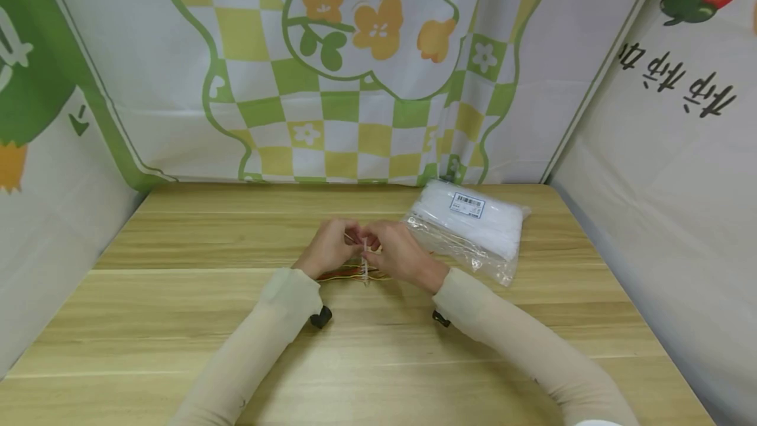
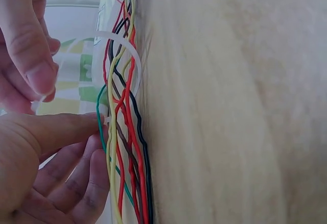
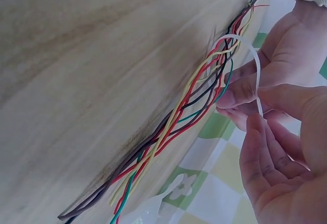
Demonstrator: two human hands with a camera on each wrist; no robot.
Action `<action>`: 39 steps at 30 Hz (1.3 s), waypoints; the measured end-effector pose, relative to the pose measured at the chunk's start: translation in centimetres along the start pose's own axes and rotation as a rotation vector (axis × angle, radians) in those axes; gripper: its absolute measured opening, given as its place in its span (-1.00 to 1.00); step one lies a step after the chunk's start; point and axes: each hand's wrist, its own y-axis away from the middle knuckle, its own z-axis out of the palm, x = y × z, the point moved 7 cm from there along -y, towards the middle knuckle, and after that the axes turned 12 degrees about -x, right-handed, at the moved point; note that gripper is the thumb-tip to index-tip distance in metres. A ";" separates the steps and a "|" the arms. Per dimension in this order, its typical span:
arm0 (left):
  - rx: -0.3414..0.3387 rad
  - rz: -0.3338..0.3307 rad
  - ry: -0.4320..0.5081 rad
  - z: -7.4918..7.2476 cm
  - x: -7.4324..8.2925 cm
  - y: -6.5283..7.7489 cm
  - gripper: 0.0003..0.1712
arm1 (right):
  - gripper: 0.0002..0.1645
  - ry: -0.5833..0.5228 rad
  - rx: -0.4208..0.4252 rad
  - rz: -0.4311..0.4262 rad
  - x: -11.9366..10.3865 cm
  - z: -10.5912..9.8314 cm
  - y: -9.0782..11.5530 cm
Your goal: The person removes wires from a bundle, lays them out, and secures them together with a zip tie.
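Observation:
A bundle of thin wires (image 3: 179, 114) in red, yellow, black, brown and green lies on the table. A white cable tie (image 3: 258, 66) loops around the bundle, its loop standing loose in the left wrist view. My left hand (image 1: 331, 245) pinches the tie close beside the wires, between thumb and fingers; the tie's head is mostly hidden there. Opposite it, my right hand (image 1: 399, 252) pinches the tie's free end between thumb and forefinger, as the right wrist view shows. Both hands are close together over the bundle.
Behind my right hand lies a clear plastic bag (image 1: 473, 225) of white cable ties with a label. The wooden table (image 1: 177, 321) ends at a patterned cloth (image 1: 355, 130) at the back, with cloth walls on both sides.

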 end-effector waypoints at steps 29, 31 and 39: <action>0.031 0.045 -0.008 0.0 0.3 0.3 -0.87 | -0.76 0.061 -0.064 0.002 0.2 0.5 -0.7; 0.038 0.051 -0.016 0.0 0.3 0.2 -0.87 | -0.76 0.049 -0.065 0.002 0.2 0.5 -0.7; 0.047 0.039 -0.002 0.1 0.2 0.3 -0.89 | -0.81 0.052 -0.063 -0.008 0.1 0.3 -0.7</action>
